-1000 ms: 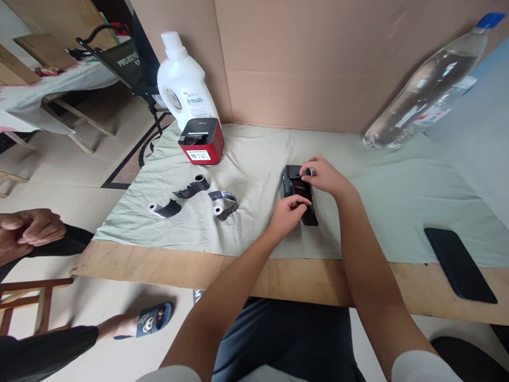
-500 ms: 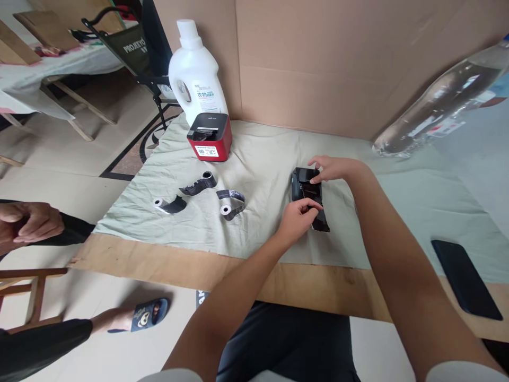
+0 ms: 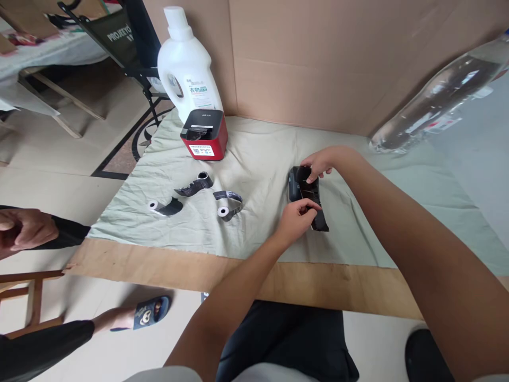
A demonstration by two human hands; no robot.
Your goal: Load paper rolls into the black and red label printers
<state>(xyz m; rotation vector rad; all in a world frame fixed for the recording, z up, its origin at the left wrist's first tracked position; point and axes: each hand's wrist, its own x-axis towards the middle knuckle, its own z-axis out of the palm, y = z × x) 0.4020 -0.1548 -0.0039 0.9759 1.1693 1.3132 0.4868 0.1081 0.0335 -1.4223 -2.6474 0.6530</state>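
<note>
A small black device that looks like a portable receipt printer (image 3: 294, 187) lies on the cloth in front of me. A dark, glossy paper strip (image 3: 320, 222) runs out of it toward me, its near end on the cloth. My left hand (image 3: 298, 216) is closed in a pinch at the strip's left side, by the printer's near end. From above, my right hand (image 3: 321, 163) grips the printer's far end, thumb on top and fingers curled over the right edge. My fingers partly hide the far end, so how the cover sits is unclear.
Black-and-white paper rolls (image 3: 223, 212) lie partly unwound to the left. Behind them stand a red-and-black box-shaped device (image 3: 204, 139) and a white detergent bottle (image 3: 190, 74). A clear bottle (image 3: 433, 95) leans at right. Another person's hands (image 3: 27, 228) are at far left.
My right hand has shifted slightly and curled further over the printer's far end. My left hand keeps its pinch. The view has shifted, and the phone at right is now out of sight.
</note>
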